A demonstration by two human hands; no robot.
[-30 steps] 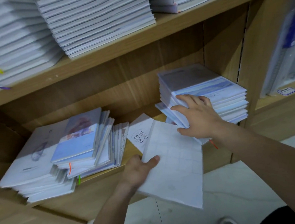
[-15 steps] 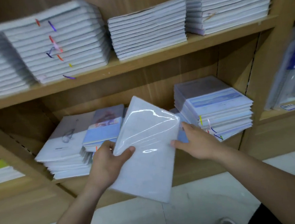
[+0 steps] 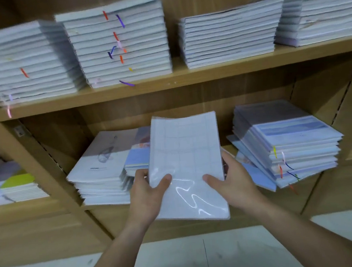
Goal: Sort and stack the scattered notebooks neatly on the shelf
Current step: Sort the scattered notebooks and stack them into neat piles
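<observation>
Both hands grip one plastic-wrapped white notebook (image 3: 186,166), left hand (image 3: 147,196) and right hand (image 3: 234,183) with thumbs on top at its near edges, held in front of the lower shelf (image 3: 114,215). Behind: messy left pile (image 3: 101,167), right pile (image 3: 289,144). Far, upper shelf (image 3: 187,79): neat stacks (image 3: 118,46).

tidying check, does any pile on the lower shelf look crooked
Yes. The right pile on the lower shelf is askew: its bottom notebooks fan out to the left, past the ones above. The left pile has ragged edges too. The wrapped notebook is off the shelf, held by the left hand and right hand.
</observation>
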